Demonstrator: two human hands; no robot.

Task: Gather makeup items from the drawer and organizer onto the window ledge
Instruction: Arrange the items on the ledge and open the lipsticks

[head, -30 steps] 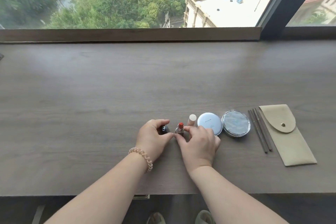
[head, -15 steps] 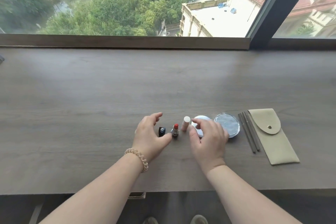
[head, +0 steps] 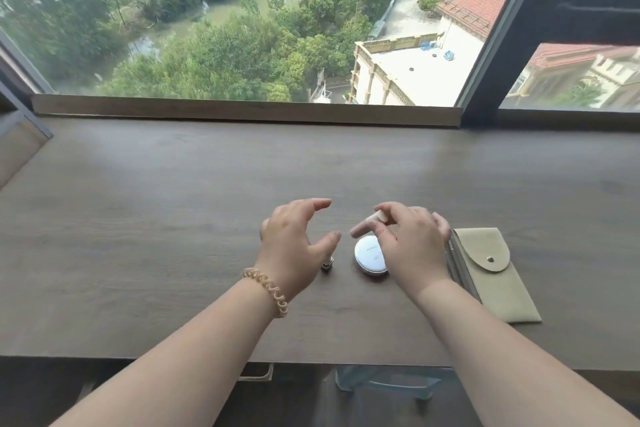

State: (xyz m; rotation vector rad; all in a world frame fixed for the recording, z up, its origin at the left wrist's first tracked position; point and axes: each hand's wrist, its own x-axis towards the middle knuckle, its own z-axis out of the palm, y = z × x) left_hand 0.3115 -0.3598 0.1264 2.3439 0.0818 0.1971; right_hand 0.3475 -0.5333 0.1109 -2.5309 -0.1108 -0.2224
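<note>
Just above the window ledge [head: 173, 218], the left hand [head: 294, 246] hovers spread and empty, hiding most of a lipstick [head: 327, 265]. The right hand [head: 412, 246] pinches a beige tube [head: 375, 217], covering part of the white compact [head: 370, 255]. A suede pouch [head: 498, 281] lies toward the right edge.

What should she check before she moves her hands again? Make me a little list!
1. Left hand free to grab: ok, fingers spread and nothing in them.
2. Right hand holding something: ok, fingertips pinch a small pale tube above the ledge.
3. White round compact lying flat on the ledge: ok, partly under the right hand.
4. Lipstick standing up: cannot tell, the left hand hides most of it.
5. Beige pouch out of the way: ok, it lies to the right of the right hand.
6. Second round compact in place: cannot tell, not visible now.
</note>
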